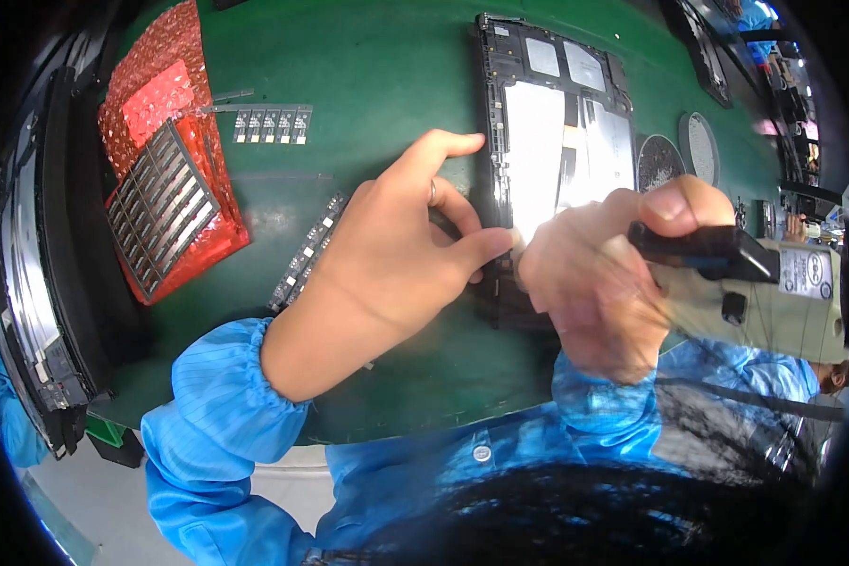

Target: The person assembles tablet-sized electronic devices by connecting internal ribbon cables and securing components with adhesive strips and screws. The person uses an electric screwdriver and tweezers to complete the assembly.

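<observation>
A flat device chassis [535, 132], perhaps a tablet or laptop shell, lies on the green mat with its silver panels and black frame facing up. My left hand [396, 245] rests at its left edge, fingers apart: the index fingertip meets the upper edge and the thumb tip lies on the frame lower down. Its other fingers are bent and partly hidden. Over the chassis's lower right, my right hand [604, 292] is closed round a beige and black electric screwdriver [774, 292]. Motion blurs this hand, and the screwdriver's tip is hidden behind it.
Left of my hands, a tray of small parts [160, 208] lies on red bubble wrap [151, 94]. Near it are a strip of small labelled pieces [272, 124] and a narrow circuit strip [307, 255]. Two round dishes [698, 146] sit right of the chassis. Stacked panels [33, 236] stand far left.
</observation>
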Tool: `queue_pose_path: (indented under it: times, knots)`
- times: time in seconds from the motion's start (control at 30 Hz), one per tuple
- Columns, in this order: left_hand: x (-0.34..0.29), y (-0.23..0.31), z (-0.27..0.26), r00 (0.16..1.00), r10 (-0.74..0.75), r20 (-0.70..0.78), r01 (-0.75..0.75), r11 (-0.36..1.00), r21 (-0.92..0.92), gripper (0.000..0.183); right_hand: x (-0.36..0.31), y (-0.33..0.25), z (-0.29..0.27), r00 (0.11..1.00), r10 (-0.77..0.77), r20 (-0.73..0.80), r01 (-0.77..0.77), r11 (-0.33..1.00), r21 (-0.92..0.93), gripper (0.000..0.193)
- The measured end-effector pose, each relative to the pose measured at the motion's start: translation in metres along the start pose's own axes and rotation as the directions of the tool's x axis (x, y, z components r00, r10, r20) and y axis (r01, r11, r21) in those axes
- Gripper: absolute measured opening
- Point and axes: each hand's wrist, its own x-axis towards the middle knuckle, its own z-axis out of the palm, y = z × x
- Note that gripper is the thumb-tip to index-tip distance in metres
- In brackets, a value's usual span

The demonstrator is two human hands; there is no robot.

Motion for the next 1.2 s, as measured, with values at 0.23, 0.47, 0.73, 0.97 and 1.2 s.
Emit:
queue_pose_path:
  times: [0.23,0.47,0.73,0.97,1.2]
  knots:
    - [-0.001,-0.002,-0.001,1.0,0.027,0.005,-0.027,1.0,0.003,0.064,-0.011,-0.008,-0.002,0.998,0.01,0.055,-0.007,0.999,-0.051,0.03]
    - [0.001,-0.005,-0.001,0.999,0.031,-0.007,-0.031,0.999,0.017,0.063,-0.012,0.002,0.004,0.995,0.022,0.096,-0.014,0.996,-0.085,0.029]
    - [0.001,-0.004,0.002,0.999,0.038,-0.002,-0.038,0.999,0.018,0.061,-0.011,-0.005,0.0,0.989,0.008,0.146,0.01,0.992,-0.127,0.027]
    - [-0.014,-0.004,0.003,0.984,0.178,0.018,-0.179,0.978,0.105,0.038,-0.005,-0.016,-0.01,0.985,-0.022,0.171,0.039,0.995,-0.096,0.027]
    - [-0.014,-0.005,0.017,0.921,0.389,0.008,-0.368,0.865,0.34,0.03,0.0,-0.019,-0.01,0.986,-0.076,0.149,0.076,0.997,0.009,0.028]
